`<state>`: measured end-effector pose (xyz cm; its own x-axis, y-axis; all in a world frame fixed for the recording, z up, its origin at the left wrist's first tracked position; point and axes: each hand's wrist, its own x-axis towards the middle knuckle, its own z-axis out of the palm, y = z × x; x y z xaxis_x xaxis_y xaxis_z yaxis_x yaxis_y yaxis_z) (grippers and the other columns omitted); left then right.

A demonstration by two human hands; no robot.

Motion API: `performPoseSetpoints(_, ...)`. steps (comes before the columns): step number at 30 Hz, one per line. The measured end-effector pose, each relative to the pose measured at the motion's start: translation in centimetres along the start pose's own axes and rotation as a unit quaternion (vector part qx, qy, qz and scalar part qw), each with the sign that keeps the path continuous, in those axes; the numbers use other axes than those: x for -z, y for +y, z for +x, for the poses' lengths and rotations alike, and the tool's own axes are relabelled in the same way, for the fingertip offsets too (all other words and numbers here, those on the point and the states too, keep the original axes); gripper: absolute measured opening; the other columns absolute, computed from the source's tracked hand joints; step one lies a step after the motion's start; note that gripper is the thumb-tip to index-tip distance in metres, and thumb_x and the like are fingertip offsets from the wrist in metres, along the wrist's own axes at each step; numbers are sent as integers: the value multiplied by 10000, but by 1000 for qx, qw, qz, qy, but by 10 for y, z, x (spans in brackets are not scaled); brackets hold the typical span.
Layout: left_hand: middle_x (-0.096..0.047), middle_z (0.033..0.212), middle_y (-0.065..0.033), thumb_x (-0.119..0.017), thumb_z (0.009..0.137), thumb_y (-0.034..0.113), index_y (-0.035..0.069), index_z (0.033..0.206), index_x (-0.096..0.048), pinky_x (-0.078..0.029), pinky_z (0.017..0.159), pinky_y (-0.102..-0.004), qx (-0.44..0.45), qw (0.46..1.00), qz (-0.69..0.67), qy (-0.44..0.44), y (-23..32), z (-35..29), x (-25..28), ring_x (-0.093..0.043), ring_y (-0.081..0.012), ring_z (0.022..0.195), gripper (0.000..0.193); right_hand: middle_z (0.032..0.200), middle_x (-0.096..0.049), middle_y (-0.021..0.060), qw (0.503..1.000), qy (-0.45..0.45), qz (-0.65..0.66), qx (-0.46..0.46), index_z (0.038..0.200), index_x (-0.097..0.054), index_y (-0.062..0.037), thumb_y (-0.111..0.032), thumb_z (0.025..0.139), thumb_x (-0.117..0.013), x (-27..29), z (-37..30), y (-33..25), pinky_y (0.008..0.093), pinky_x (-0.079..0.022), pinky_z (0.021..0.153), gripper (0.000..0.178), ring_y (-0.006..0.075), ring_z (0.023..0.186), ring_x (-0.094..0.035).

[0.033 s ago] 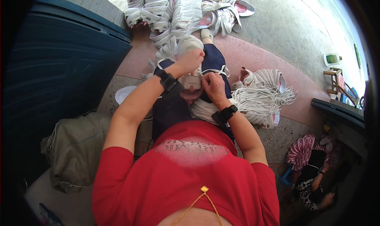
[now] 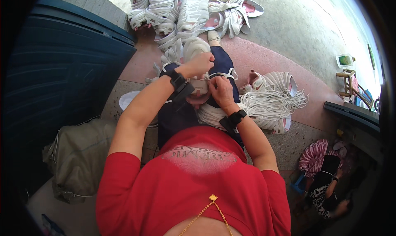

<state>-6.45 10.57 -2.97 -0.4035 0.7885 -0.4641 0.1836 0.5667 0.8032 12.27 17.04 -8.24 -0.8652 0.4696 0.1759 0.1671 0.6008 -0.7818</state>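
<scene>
A: Grip first. What is being seen?
B: The left hand (image 2: 201,64) is being held curled over the middle of the shoe (image 2: 199,86); whether a lace is being clamped can't be told. The right hand (image 2: 222,90) is being held at the shoe's right edge, fingertips being bunched near the thumb; a pinched strand can't be confirmed.

A: Shoe's location?
B: It is being cradled between the thighs, just ahead of the red shirt (image 2: 198,153).

A: Handling?
B: A guess: light. The upper is being judged soft and bendy, the sole stiffer. No fragility is being suspected; limp laces are being rated likeliest to slip.

A: Best hold?
B: The sides near the opening are being favoured for steadying, the lace ends for a pinch.

A: Direction?
B: The rounded toe (image 2: 193,49) is being pointed away from the body, the opening being turned toward the shirt. The long axis is being laid fore and aft, almost straight up the view.

A: Further out?
B: A white strand (image 2: 225,74) is being draped over the right thigh; a lace bundle (image 2: 272,104) is being laid out to the right; white shoes (image 2: 194,11) are being heaped ahead.
</scene>
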Motion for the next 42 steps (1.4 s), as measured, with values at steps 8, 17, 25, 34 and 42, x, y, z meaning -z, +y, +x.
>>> performPoseSetpoints(8,-639,732,-95,-741,797,93,-71,1236,-526,-419,368,-272,114,976,-39,-183,3,21,-9,-545,-130,423,515,795,-623,96,996,-12,-44,81,873,-590,-80,-86,802,-676,6,2,-1,431,-471,742,112,308,806,-613)
performPoseSetpoints(17,-571,692,-32,-715,815,99,-33,1271,-502,-363,364,-247,129,973,-58,-184,7,14,-10,-511,-86,462,520,829,-629,68,977,-54,-140,152,906,-607,-80,-126,801,-634,6,0,0,395,-463,769,118,261,864,-606)
performPoseSetpoints(25,-546,778,-6,-698,901,95,-8,1311,-452,-345,374,-189,135,954,-258,-67,6,-25,10,-468,-42,506,489,952,-587,43,908,-149,-337,200,864,-666,-107,-217,793,-616,19,20,-27,374,-372,784,140,211,969,-529)
performPoseSetpoints(34,-637,894,-39,-736,841,70,-13,1240,-517,-462,474,-258,91,924,-339,-152,-12,1,-5,-595,-81,673,464,1065,-612,114,965,21,153,211,1019,-554,-23,82,814,-640,91,44,-108,398,-481,918,245,265,946,-604)
performPoseSetpoints(42,-685,889,-190,-679,806,212,31,960,-690,-516,825,-433,-106,981,162,27,-16,-24,0,-665,-375,918,238,770,-600,88,887,171,405,141,1151,-538,20,-164,1060,-498,236,102,-172,299,-517,657,210,146,649,-557)
